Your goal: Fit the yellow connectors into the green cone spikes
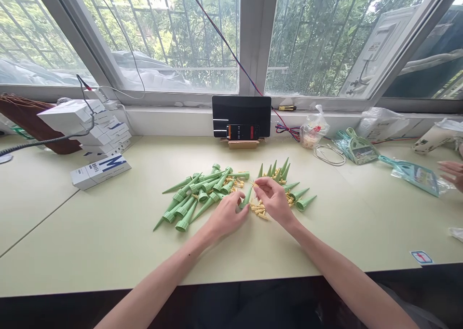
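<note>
While the left hand (228, 214) grips the wide base of one green spike (248, 197), held tip-up and leaning, well to the near side of the phone (243, 132), the right hand (275, 201) pinches a small yellow piece (254, 184) by its tip; can't tell if they touch. Looks partway, this spike probably unfinished. Near side of the phone, to its left: big heap of green spikes (186, 218), lying, with loose yellow bits (237, 184). To its right: smaller spike group (306, 202), some standing, some lying. Below it: yellow pile (259, 210), loose, seemingly unused. Which spikes are finished: can't tell.
</note>
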Tool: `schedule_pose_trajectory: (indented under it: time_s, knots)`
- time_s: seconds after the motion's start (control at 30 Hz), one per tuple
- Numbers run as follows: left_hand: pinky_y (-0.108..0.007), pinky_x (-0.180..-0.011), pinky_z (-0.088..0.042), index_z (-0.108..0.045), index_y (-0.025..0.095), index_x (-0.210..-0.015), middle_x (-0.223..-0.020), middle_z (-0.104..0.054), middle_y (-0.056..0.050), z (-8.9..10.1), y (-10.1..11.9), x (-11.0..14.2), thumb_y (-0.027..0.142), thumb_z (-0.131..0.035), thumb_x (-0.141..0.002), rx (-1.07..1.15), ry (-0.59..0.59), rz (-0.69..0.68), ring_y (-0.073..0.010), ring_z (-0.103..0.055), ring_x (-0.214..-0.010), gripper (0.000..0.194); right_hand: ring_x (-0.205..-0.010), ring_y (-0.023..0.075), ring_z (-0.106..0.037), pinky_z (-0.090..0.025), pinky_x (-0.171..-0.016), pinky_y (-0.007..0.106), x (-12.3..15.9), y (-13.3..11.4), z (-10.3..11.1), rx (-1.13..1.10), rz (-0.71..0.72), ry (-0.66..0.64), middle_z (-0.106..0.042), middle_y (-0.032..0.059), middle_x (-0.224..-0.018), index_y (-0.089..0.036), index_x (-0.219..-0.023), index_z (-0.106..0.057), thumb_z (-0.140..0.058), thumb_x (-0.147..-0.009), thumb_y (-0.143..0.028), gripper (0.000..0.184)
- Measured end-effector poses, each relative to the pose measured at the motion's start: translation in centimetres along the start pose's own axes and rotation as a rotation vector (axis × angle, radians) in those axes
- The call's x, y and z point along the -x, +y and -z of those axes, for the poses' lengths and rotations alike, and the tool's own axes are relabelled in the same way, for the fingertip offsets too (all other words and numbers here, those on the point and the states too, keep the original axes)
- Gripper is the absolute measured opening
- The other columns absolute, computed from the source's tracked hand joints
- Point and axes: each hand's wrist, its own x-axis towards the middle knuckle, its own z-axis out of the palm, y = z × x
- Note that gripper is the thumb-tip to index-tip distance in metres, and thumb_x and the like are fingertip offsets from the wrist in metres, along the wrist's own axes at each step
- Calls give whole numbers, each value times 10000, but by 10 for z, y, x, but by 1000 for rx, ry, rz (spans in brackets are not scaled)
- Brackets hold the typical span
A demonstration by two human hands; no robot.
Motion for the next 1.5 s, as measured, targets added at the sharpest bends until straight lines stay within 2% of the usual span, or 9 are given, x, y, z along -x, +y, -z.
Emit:
schedule_pose_trajectory:
  time_s: [0.13,0.27,0.4,0.6,0.7,0.77,0.87,0.93,1.5]
  knots:
    - [-284,-617,-411,-565,183,-873,-838,-610,-41,-2,-1,0,380,-491,-911,5,-10,2,-171,-535,-674,214,-651,148,-599,-517,-579,272,0,-2,0,11,0,17,-624,40,-867,-200,-964,-605,-634,-897,-395,208]
    - [-278,-588,-384,-536,177,-791,-801,-592,-40,-1,0,-1,380,-494,-911,30,6,5,-160,-511,-647,240,-635,147,-583,-503,-570,264,0,-5,0,32,11,36,-606,17,-768,-200,-966,-604,-604,-922,-393,197]
    - [-265,-548,-379,-564,174,-854,-759,-600,-19,3,2,-3,408,-506,-917,188,45,39,-134,-500,-573,249,-607,136,-575,-497,-565,263,0,-6,1,44,21,80,-622,25,-792,-198,-955,-603,-571,-943,-413,217]
    - [-236,-381,-349,-559,178,-976,-911,-645,-44,3,-1,-8,507,-520,-913,606,52,118,-73,-482,-403,337,-558,122,-538,-476,-535,255,0,-6,0,53,15,89,-575,9,-752,-199,-917,-600,-542,-956,-447,257]
    - [-230,-342,-321,-550,185,-1017,-933,-638,-54,2,-2,-9,526,-517,-912,718,49,124,-76,-490,-395,358,-554,125,-528,-473,-525,254,0,-6,0,57,10,77,-561,6,-731,-200,-923,-602,-533,-957,-465,276]
    - [-231,-346,-326,-549,188,-1051,-852,-634,-40,2,-3,-9,525,-506,-921,765,41,113,-93,-504,-407,364,-554,125,-524,-476,-524,253,0,-6,0,60,8,71,-560,8,-732,-201,-925,-603,-530,-955,-477,288]
    - [-233,-377,-349,-540,188,-1095,-633,-570,17,3,-3,-8,516,-488,-939,802,2,106,-117,-505,-408,366,-553,124,-520,-478,-525,251,1,-7,0,62,6,61,-557,8,-733,-202,-920,-606,-524,-955,-487,299]
    - [-233,-391,-359,-533,185,-1111,-569,-533,38,3,-2,-7,514,-483,-944,812,-16,111,-121,-499,-401,372,-552,124,-517,-479,-526,252,1,-8,0,63,5,55,-557,8,-734,-203,-917,-608,-522,-955,-489,300]
    - [-226,-381,-343,-505,172,-1099,-641,-548,36,4,2,-8,539,-531,-913,828,16,139,-97,-501,-401,412,-554,121,-535,-471,-531,250,1,-8,0,117,10,12,-595,14,-774,-204,-935,-612,-527,-959,-446,258]
